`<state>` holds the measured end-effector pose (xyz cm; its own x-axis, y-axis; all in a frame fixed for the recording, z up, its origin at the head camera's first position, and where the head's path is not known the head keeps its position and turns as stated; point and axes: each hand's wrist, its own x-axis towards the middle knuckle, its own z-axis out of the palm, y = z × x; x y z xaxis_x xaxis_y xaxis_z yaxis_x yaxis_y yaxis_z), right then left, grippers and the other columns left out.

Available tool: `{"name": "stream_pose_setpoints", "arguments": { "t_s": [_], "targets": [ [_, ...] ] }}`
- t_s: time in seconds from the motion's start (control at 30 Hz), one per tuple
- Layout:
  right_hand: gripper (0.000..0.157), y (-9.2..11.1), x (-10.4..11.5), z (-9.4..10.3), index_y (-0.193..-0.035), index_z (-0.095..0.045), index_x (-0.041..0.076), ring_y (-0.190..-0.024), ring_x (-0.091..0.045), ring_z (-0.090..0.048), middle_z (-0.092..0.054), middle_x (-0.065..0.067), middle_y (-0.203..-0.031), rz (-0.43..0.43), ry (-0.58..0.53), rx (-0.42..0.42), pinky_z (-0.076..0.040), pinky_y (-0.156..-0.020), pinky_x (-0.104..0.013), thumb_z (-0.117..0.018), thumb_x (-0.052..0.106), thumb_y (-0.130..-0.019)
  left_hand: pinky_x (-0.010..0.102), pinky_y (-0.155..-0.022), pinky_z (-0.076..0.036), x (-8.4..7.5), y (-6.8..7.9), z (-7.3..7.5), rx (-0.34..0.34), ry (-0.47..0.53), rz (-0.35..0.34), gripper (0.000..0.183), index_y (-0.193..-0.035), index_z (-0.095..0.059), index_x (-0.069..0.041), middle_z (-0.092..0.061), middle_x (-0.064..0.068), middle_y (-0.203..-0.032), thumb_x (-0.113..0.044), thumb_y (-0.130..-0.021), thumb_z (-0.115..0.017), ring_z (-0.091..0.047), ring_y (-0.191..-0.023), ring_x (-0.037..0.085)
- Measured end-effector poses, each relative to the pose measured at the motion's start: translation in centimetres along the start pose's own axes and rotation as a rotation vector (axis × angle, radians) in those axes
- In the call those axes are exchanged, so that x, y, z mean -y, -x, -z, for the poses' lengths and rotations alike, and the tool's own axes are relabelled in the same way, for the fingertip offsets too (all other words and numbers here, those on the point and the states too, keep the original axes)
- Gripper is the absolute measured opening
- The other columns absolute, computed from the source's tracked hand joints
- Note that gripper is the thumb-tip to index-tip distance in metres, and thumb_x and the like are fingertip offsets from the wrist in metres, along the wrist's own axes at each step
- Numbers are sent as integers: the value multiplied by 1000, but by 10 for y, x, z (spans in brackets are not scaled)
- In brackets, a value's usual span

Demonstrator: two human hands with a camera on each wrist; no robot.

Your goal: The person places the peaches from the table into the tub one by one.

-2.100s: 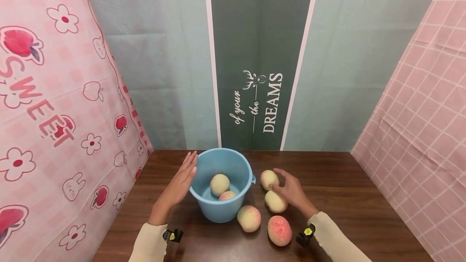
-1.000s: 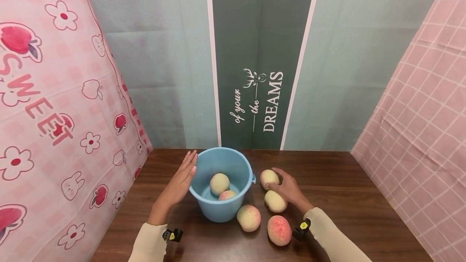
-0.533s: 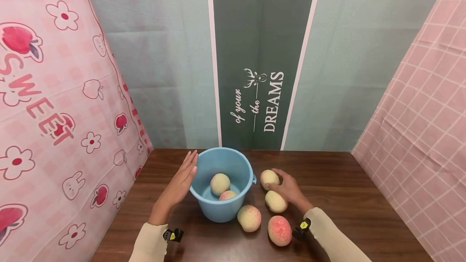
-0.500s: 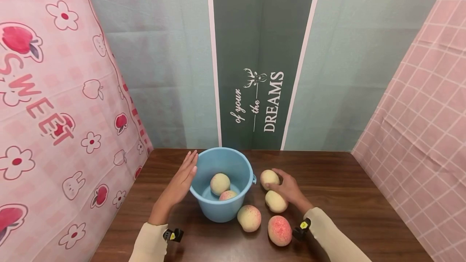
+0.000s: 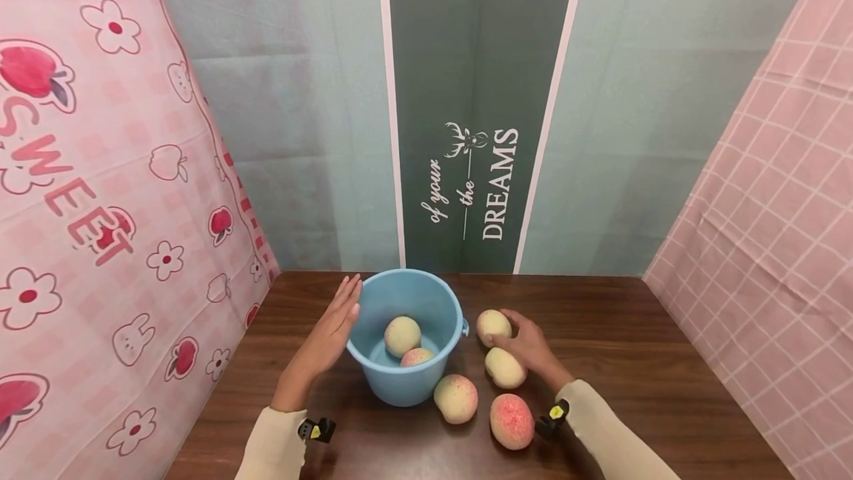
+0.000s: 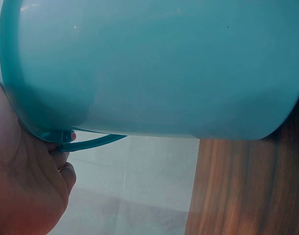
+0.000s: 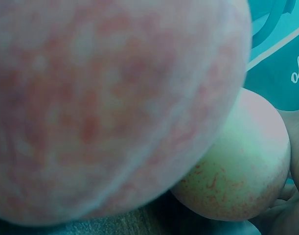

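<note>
My left hand point(image 5: 333, 328) lies with straight fingers along the left side of a light blue bucket point(image 5: 403, 387), palm against its rim. The left wrist view shows that palm point(image 6: 29, 181) at the rim, beside the bucket's handle point(image 6: 93, 143). Inside the bucket are two peaches, a pale one point(image 5: 403, 336) and a pinker one point(image 5: 417, 357) partly behind the front wall. To the bucket's right, my right hand point(image 5: 529, 343) holds a pale peach point(image 5: 493, 326) between thumb and fingers. Close in front of that hand sits another pale peach point(image 5: 505, 368).
Two more peaches lie nearer the front, one cream and pink point(image 5: 456, 399) beside the bucket and one deep pink point(image 5: 512, 421). All stand on a dark wooden table point(image 5: 600, 361). Behind it hangs a grey-green cloth point(image 5: 473, 58), with pink cloths point(image 5: 766, 161) at the sides.
The right hand's thumb and fingers have closed in slightly on the far pale peach, and the right wrist has shifted a little left. The left hand, bucket and other peaches keep their places.
</note>
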<state>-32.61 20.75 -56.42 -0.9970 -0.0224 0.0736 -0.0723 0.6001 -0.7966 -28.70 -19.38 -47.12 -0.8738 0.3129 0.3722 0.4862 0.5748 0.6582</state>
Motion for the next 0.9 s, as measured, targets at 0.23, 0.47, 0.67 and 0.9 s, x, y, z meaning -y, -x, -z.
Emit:
{"name": "stream_pose_setpoints", "arguments": {
  "t_s": [0.23,0.47,0.67,0.9],
  "targets": [
    [82,0,0,-1,-134,-49,8,-109,-31,-56,-55,-16,-127,-15,2,2,-45,-90,-51,-77,51,-71,55,-111,-13,-1,0,0,6,-8,6,48,-149,-25,-9,-13,-6,-156,-24,-104,-35,-1,-144,16],
    [80,-1,-1,0,-134,-49,8,-107,-30,-57,-56,-16,-126,-21,-1,1,-47,-86,-47,-77,50,-72,56,-110,-14,-1,-1,0,9,-11,2,48,-149,-24,-11,-15,1,-157,-23,-104,-35,-2,-144,20],
    [73,-1,-1,0,-130,-52,6,-106,-32,-60,-58,-17,-124,-23,-35,6,-50,-83,-44,-80,42,-73,55,-111,-13,-3,-1,1,1,-4,5,48,-149,-24,-11,-16,3,-157,-21,-104,-35,-2,-144,18],
    [79,-5,0,0,-132,-51,6,-107,-32,-59,-57,-16,-126,-25,-7,20,-50,-83,-45,-79,47,-71,56,-110,-14,-1,-1,0,5,-7,-2,48,-149,-24,-10,-16,5,-157,-23,-104,-34,-1,-144,18]
  ]
}}
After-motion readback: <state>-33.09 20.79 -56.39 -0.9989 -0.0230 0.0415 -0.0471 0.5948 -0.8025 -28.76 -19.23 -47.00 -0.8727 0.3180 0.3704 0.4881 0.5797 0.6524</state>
